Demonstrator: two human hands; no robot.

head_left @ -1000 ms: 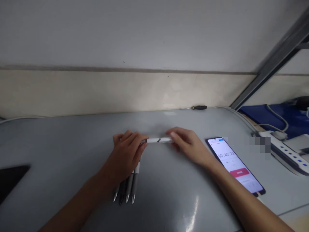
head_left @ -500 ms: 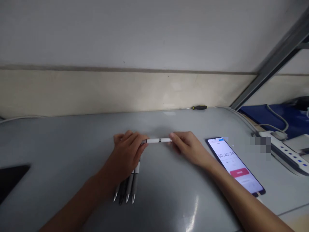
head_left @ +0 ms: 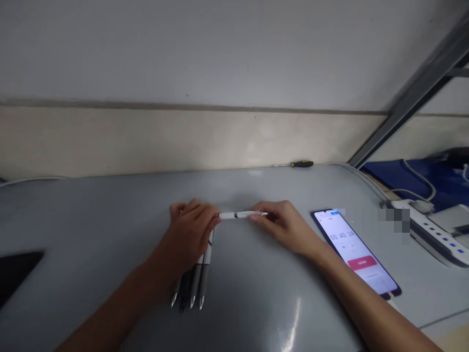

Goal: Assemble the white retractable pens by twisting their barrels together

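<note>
A white pen (head_left: 227, 215) with a dark band lies level between my two hands above the grey desk. Its left end is held in the closed fingers of my left hand (head_left: 192, 227). My right hand (head_left: 284, 222) pinches the other end between thumb and fingers, and a thin white tip shows past the fingertips. Several pens (head_left: 196, 283) with grey or black grips and pointed metal tips lie side by side under my left hand, which hides their upper parts.
A phone (head_left: 361, 254) showing a timer lies right of my right hand. Near the wall is a screwdriver (head_left: 302, 164). A power strip (head_left: 432, 232) with cables sits at the far right, and a dark object (head_left: 18, 274) at the left edge.
My right hand's fingers have shifted along the pen's right end, and a thin tip now shows there. The pen sits slightly further left.
</note>
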